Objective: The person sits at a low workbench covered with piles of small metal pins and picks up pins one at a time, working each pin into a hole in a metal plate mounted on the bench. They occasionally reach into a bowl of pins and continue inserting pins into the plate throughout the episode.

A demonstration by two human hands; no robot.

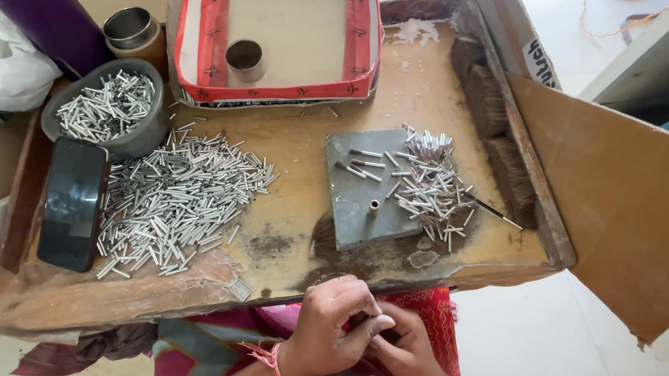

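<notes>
My left hand point(328, 330), with a pink thread around its wrist, and my right hand point(407, 349) are pressed together over my lap, just below the front edge of the wooden tray point(274, 278). The fingers of both are curled inward and touch each other; anything between them is hidden. On the tray ahead of them lies a grey metal plate point(357, 207) with a small upright peg point(373, 207). A heap of short silver metal tubes point(433, 187) spills over its right side. A larger heap of the same tubes point(176, 195) lies at the left.
A black phone point(72, 204) lies at the tray's left, behind it a grey bowl point(139, 136) of tubes and a tin can point(130, 29). A red-edged box point(278, 89) holds a small metal cup point(244, 58). A cardboard flap point(644, 198) stands at the right, a purple cylinder point(36, 7) far left.
</notes>
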